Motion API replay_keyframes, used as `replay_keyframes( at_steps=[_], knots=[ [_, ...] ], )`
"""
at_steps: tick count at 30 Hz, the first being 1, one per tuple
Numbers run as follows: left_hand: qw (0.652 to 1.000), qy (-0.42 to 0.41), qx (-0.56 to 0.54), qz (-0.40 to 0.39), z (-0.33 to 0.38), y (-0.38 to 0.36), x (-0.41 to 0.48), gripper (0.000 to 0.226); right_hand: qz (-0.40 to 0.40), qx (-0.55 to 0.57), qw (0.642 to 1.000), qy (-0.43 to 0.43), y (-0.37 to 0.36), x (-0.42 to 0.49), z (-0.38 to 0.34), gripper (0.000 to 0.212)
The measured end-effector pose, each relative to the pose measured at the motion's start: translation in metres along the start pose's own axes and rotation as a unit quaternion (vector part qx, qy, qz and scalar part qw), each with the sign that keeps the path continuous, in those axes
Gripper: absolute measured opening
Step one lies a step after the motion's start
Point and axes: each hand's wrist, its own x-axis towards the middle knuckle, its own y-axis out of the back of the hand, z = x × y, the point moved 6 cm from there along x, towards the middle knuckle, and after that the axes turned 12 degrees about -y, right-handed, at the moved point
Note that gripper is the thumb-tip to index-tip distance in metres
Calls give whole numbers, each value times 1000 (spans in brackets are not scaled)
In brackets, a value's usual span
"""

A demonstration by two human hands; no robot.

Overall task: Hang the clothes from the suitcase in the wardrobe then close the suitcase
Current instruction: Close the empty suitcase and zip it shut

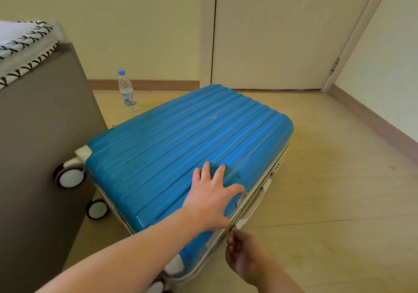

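- Head view, looking down at a blue ribbed hard-shell suitcase (172, 139) lying flat on the pale wooden floor (316, 179), lid down on its base.
- Suitcase sits between the bed (40, 134) on the left and bare floor on the right; its far end points toward a white door (282, 32).
- Left hand (211, 199): fingers straight and spread, palm flat on the lid close to the suitcase's right edge, forearm reaching in from the lower left. It grips nothing.
- Right hand (245, 257): low at the near right side of the case, in shadow, fingers curled, fingertips pinching the zipper pull (233, 226) on the cream seam between lid and base.
- Cream side handle (255, 204) shows along the right edge, just beyond the zipper pull and beside the left thumb.
- Two white wheels with black rims at the left end: one (70, 176) near the bed frame, another (97, 209) lower and closer to the camera.
- Clear plastic water bottle (127, 91) with a blue cap stands upright on the floor near the wall, apart from the suitcase's far left corner.
- Bed frame panel is grey; white bedding (24, 44) with a black pattern lies on top.
- Brown skirting board (147, 84) runs along the base of the yellowish wall behind the bottle.
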Motion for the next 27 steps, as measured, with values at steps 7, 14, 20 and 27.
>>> replay_keyframes(
  at_steps=[7, 14, 20, 27],
  knots=[
    [993, -81, 83, 11, -64, 8, -54, 102, -66, -128, 985, -99, -60, 12, 52, 39],
    [993, 115, 36, 15, -57, -4, -38, 114, -93, -92, 983, -132, -100, 21, 81, 38],
    [986, 121, 44, 102, -68, -10, -44, 102, -99, -48, 981, -161, -90, 20, 74, 36],
    [984, 116, 74, 117, -76, -13, -45, 106, -83, 81, 991, -70, -33, 8, 12, 30]
  ],
)
